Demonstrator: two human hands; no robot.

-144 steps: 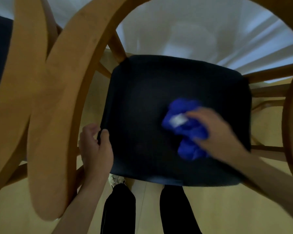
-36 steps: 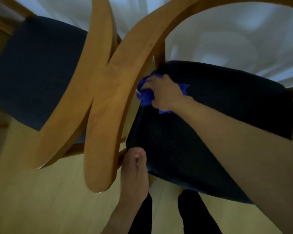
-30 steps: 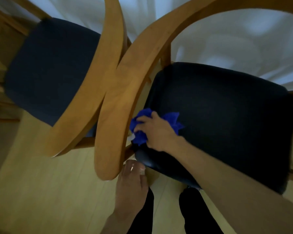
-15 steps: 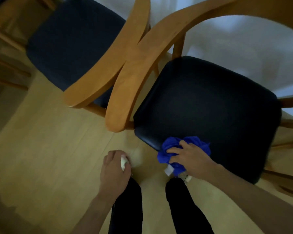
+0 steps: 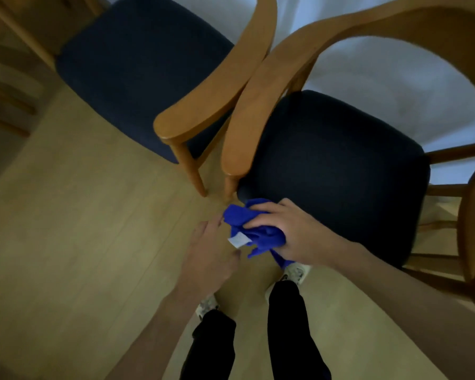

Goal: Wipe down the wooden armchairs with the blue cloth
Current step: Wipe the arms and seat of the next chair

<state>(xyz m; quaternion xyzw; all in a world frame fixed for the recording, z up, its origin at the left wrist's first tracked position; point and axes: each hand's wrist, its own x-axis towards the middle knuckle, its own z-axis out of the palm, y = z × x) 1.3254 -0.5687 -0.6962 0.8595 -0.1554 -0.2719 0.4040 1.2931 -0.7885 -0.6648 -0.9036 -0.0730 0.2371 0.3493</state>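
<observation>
Underfoot, a pale wood-plank floor (image 5: 66,242), running across the whole lower view. Behind the chairs, a white draped curtain (image 5: 368,64). At right, a curved wooden armchair with a dark padded seat (image 5: 340,165); its broad bentwood armrest (image 5: 247,116) sweeping down toward the seat's front left corner. At left, a second wooden armchair with a dark blue seat (image 5: 132,64), its own armrest (image 5: 211,91) lying just beside the first, the two nearly touching near the top. Slim wooden front legs (image 5: 195,174) standing close together on the floor between the two seats. At bottom centre, black trouser legs (image 5: 285,330) and light-coloured shoes (image 5: 295,271).

Near the front left corner of the right-hand seat, a bunched bright blue cloth (image 5: 254,231), a small white tag showing on its left side. Right hand (image 5: 291,234) closed around the cloth from above, fingers curled over the bundle, holding it at the seat's front edge. Left hand (image 5: 211,256) open just beside the cloth, fingers extended toward it, fingertips near or touching the fabric's left edge — contact not clear. Nothing gripped in the left hand.
</observation>
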